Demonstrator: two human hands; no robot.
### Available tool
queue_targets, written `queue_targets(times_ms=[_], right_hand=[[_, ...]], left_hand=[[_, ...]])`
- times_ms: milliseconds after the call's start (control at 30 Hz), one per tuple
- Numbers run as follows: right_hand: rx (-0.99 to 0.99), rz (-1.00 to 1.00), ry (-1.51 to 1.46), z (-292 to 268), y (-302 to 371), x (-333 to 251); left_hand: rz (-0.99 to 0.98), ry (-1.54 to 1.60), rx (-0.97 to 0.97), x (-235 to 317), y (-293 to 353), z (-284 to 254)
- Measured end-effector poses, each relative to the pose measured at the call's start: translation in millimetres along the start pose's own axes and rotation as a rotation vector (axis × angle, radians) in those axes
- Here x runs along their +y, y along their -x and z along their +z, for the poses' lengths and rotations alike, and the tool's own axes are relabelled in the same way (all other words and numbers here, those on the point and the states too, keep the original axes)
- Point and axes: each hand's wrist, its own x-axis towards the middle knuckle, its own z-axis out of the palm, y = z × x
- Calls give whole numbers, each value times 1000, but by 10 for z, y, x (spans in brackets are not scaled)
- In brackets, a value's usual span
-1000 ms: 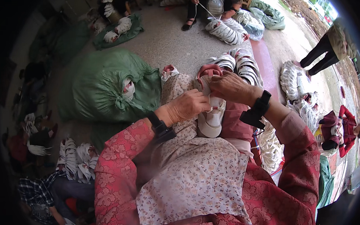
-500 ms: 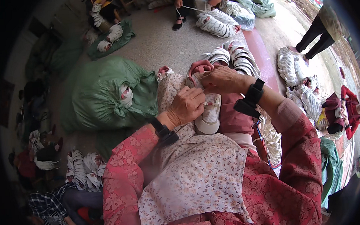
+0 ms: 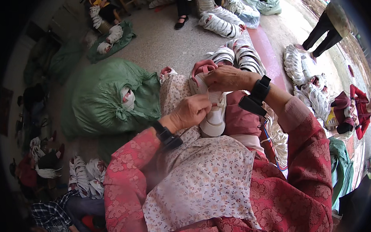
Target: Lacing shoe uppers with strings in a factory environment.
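A pale mesh shoe point(image 3: 213, 122) with a pink padded collar lies on my lap, its rounded toe toward me and its heel away. My left hand point(image 3: 190, 111) is closed beside the shoe's left edge, with fingertips pinched on a thin shoelace over the lacing area. My right hand point(image 3: 228, 78) bends over the shoe's upper right side near the collar. Its fingers are pressed together, and what lies between them is hidden. Under the shoe spreads a floral apron point(image 3: 200, 177) over my knees.
A bulging green sack point(image 3: 111, 102) stands at my left. Stacked shoe uppers point(image 3: 249, 58) lie beyond my knees, with more piles point(image 3: 307, 79) at the right. Beside my right leg hangs a bundle of pale laces point(image 3: 278, 141). Other people sit or stand around.
My left hand has drawn slightly back from the right hand, and its fingers have curled tighter. The right hand stays by the collar. A person's hands at the far end have left the view.
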Motion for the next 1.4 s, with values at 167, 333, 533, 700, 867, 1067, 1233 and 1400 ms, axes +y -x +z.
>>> queue_targets(times_ms=[167,333,533,700,867,1067,1233,1400], right_hand=[[-44,24,-124,-100,-3,-35],[-82,60,59,-74,-4,-104],[108,-71,656,-527,-26,-96],[204,-44,643,-376,-98,-143],[292,15,219,-409,75,-276],[187,120,60,-215,468,-267],[289,106,272,35,603,-270],[186,199,127,58,598,-237]], left_hand=[[-38,-61,19,-67,8,-305],[-57,-208,386,-258,-345,-373],[-191,-110,215,-440,-169,-142],[-270,-147,136,-394,-210,-133],[-154,52,246,-323,-89,-125],[-195,43,107,-176,15,-190],[-236,-137,127,-116,-28,69],[-195,-128,67,-203,-49,83]])
